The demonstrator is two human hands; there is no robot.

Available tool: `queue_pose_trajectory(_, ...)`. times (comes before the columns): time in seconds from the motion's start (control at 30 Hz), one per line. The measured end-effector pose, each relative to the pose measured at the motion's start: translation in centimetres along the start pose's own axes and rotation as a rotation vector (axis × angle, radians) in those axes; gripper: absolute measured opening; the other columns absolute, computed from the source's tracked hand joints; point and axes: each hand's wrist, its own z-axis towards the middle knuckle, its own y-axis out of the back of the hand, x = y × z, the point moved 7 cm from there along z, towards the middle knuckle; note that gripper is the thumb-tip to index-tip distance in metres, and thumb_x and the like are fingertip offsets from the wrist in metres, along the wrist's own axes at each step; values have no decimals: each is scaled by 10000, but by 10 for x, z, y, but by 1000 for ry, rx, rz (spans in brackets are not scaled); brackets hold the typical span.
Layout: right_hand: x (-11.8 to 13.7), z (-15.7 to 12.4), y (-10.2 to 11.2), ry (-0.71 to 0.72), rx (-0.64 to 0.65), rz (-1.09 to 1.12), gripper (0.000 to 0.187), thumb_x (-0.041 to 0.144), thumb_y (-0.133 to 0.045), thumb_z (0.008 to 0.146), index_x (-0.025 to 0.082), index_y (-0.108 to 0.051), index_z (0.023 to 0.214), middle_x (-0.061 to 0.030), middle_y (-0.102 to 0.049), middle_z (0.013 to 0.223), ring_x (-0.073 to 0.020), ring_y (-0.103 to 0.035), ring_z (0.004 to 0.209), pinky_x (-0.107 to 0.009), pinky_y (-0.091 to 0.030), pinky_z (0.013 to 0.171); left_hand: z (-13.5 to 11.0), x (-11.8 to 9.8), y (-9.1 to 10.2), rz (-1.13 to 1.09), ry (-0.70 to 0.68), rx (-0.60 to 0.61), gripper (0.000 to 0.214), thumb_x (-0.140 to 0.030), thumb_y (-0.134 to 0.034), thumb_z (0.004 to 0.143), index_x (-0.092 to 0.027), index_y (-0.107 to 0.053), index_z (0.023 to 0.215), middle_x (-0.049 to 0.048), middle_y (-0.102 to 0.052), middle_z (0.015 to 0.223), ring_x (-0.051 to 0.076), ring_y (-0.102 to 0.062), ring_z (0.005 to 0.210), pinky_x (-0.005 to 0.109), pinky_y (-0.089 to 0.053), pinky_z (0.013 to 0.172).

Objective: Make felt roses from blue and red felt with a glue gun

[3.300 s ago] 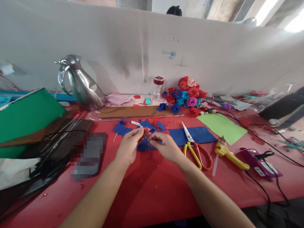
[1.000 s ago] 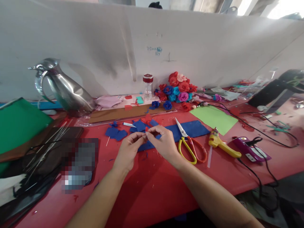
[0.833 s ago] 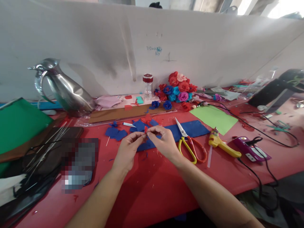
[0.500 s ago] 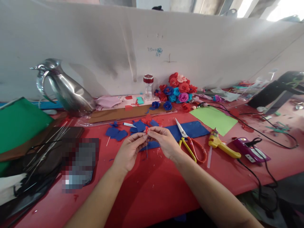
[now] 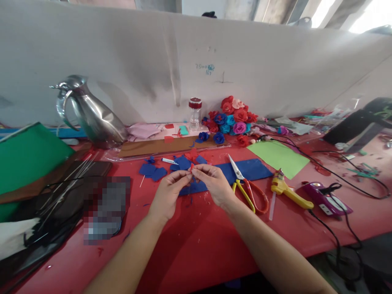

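My left hand (image 5: 168, 193) and my right hand (image 5: 216, 184) meet over the middle of the table, fingertips pinched together. Between them is a small red paper piece (image 5: 192, 167), mostly covered by the fingers. Just beyond the hands lie cut blue paper pieces (image 5: 159, 174) and some red scraps (image 5: 192, 154), with a white marker (image 5: 169, 161) among them. A dark blue paper strip (image 5: 257, 169) runs out to the right from behind my right hand. Scissors (image 5: 249, 192) with yellow and red handles rest across its front edge, blades apart.
Right of the scissors are a yellow glue gun (image 5: 290, 194), a purple power strip (image 5: 327, 199) with cables and a green sheet (image 5: 278, 156). Paper roses (image 5: 235, 116), a glass jar (image 5: 195, 114) and a steel jug (image 5: 92, 114) line the white partition. A blurred-out phone (image 5: 110, 210) lies left.
The whole view has shifted slightly, so things sit a little further right. My hands keep their pinch on the red piece; the thin wire hanging below it is now hardly visible.
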Motion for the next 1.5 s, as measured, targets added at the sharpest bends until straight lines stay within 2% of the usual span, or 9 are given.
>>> queue_pose_trajectory(0.27,1,-1,-1,43,-24,-79,162,354,-652,725,193,-672,729,-4,-645,714,-114,-533,627,-256,-448,614,-2,-9,3,245,-190,-64,95,-292,-685,691,-206,-724,706,1,-674,691,154,-558,684,256,-431,699)
queue_pose_trajectory(0.6,7,-3,1,81,-63,-62,129,313,-659,706,193,-675,750,-7,-666,717,-123,-575,645,-266,-469,648,-3,-10,-4,206,-202,2,101,-307,-696,686,-215,-731,709,18,-702,730,184,-610,745,287,-461,758)
queue_pose_trajectory(0.77,12,-6,1,122,-84,-34,122,313,-683,704,192,-666,714,8,-646,676,-106,-545,601,-250,-452,620,-4,-10,-4,240,-224,22,120,-305,-680,706,-211,-742,748,24,-715,766,187,-620,769,293,-469,773)
queue_pose_trajectory(0.97,19,-7,1,182,-74,-102,246,399,-649,775,186,-641,653,21,-576,585,-96,-488,554,-235,-394,557,-1,-6,-4,283,-232,75,161,-333,-665,737,-190,-735,767,36,-723,795,194,-636,796,308,-471,801)
queue_pose_trajectory(1.13,20,-7,4,157,-95,-8,393,498,-509,854,180,-640,662,14,-529,559,-103,-482,535,-250,-405,555,-2,-6,-5,269,-205,67,119,-307,-673,734,-197,-720,736,29,-715,773,185,-636,781,299,-473,790)
queue_pose_trajectory(1.27,25,-8,3,169,-44,-53,205,391,-638,763,193,-638,815,27,-556,625,-105,-515,580,-246,-426,592,-3,-7,-6,251,-189,63,128,-315,-677,724,-197,-725,735,28,-708,755,182,-627,757,301,-476,767)
queue_pose_trajectory(1.33,29,-9,2,201,-17,-172,212,309,-692,709,199,-623,877,31,-574,655,-109,-531,609,-245,-431,613,-3,-8,-6,243,-193,55,140,-328,-681,719,-195,-727,724,21,-700,733,175,-615,739,297,-476,759)
queue_pose_trajectory(1.5,34,-11,2,277,-36,-352,118,304,-659,744,192,-622,745,15,-591,638,-113,-528,602,-249,-437,608,-3,-8,-5,228,-186,50,138,-329,-703,694,-193,-722,686,11,-685,697,168,-593,720,296,-471,756)
